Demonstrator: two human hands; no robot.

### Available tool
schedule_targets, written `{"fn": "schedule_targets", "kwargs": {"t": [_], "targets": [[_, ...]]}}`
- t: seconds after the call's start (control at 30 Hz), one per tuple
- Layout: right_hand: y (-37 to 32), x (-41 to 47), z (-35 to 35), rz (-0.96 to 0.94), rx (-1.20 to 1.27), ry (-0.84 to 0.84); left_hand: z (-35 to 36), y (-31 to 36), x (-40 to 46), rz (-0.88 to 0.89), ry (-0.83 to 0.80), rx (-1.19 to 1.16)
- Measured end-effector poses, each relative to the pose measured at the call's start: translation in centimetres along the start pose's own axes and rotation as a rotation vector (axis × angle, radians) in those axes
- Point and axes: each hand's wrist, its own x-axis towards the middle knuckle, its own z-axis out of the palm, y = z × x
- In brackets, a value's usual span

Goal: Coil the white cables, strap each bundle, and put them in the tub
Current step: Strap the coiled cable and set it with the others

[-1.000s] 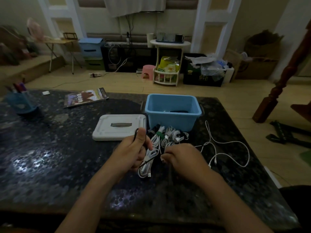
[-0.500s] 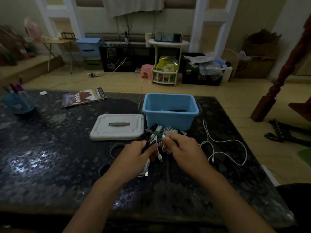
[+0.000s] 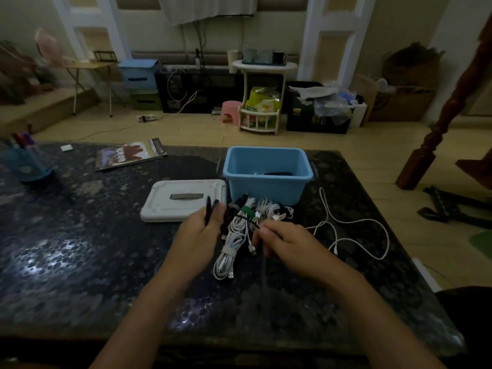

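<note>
From the head camera, a dark stone table point(image 3: 80, 249) with a speckled, glossy top fills the lower half. On it stands one light-blue plastic tub point(image 3: 266, 186), rectangular with rounded corners; a dark strap and a bit of white show at its bottom, the rest of its inside is hidden by the near wall. Its white lid point(image 3: 183, 199), flat with a grey recessed handle, lies just to the left, touching or nearly touching the tub.

In front of the tub sits a heap of coiled white cables point(image 3: 255, 211), several bundles, the count blurred; one wears a green strap point(image 3: 246, 209). One long bundle point(image 3: 229, 251) with a pale band around its middle lies between the hands. One loose white cable point(image 3: 354, 227) snakes uncoiled to the right.

The left hand point(image 3: 198, 235) has fingers curled round a thin black strap point(image 3: 208, 210) standing upright. The right hand point(image 3: 286, 242) pinches a thin black strand at its fingertips; where it leads is hard to make out.

Farther left lie one magazine point(image 3: 130, 154) and one blue pen cup point(image 3: 25, 162), cut by the edge.
</note>
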Motion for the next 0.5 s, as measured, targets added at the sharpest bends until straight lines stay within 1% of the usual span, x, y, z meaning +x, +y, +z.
{"fn": "schedule_targets", "kwargs": {"t": [0.03, 0.1, 0.17, 0.23, 0.37, 0.43, 0.5], "targets": [[0.2, 0.0, 0.0, 0.012, -0.013, -0.002, -0.2, 0.1, 0.2, -0.013, 0.016, -0.047], [0.2, 0.0, 0.0, 0.011, -0.023, 0.053, -0.2, 0.0, 0.2, -0.036, 0.013, -0.049], [-0.4, 0.0, 0.2, -0.021, 0.055, 0.134, 0.1, 0.0, 0.0, -0.08, -0.008, -0.008], [-1.6, -0.3, 0.8, -0.065, 0.131, 0.154, 0.5, 0.1, -0.1, -0.103, -0.012, 0.01], [-3.5, -0.9, 2.8, -0.169, 0.164, 0.109, 0.8, 0.6, -0.4, -0.068, -0.03, -0.055], [-3.9, -1.0, 3.3, -0.201, 0.195, 0.15, 0.9, 0.6, -0.6, -0.051, -0.07, -0.092], [-4.1, -0.9, 3.5, -0.209, 0.239, 0.188, 1.2, 0.3, -0.6, -0.039, -0.053, -0.035]]}}
